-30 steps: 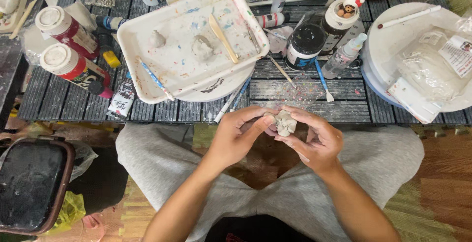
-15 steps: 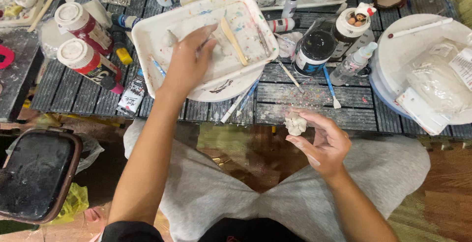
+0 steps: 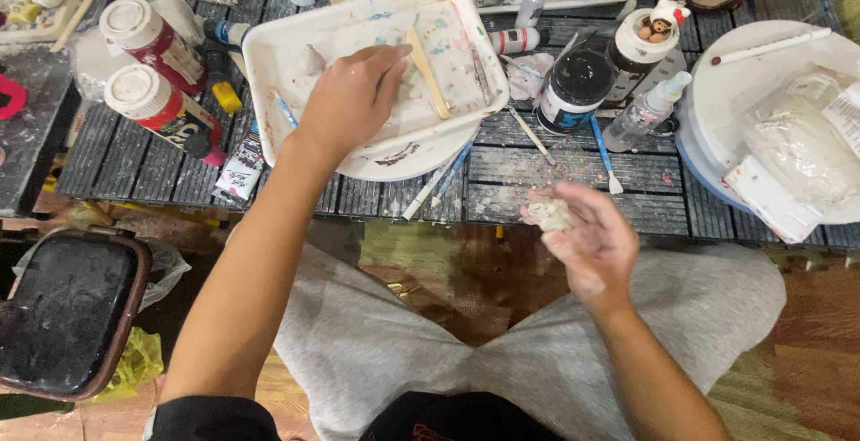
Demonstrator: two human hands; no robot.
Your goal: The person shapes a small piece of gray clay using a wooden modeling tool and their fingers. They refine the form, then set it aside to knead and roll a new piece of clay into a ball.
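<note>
Reaching left hand (image 3: 351, 96) deeper into white tray (image 3: 269, 56); right hand (image 3: 593, 242) still holds clay lump (image 3: 548, 214).

1. The table (image 3: 537, 168) is low, of dark slats flecked with paint.
2. A white tray (image 3: 269, 56) sits on a plate (image 3: 408, 154) near its middle.
3. Two red-labelled jars (image 3: 148, 38) lie at the left.
4. A black jar (image 3: 573, 87) and brushes (image 3: 605, 150) lie right of the tray.
5. A white tub (image 3: 726, 91) stands at the right edge.
</note>
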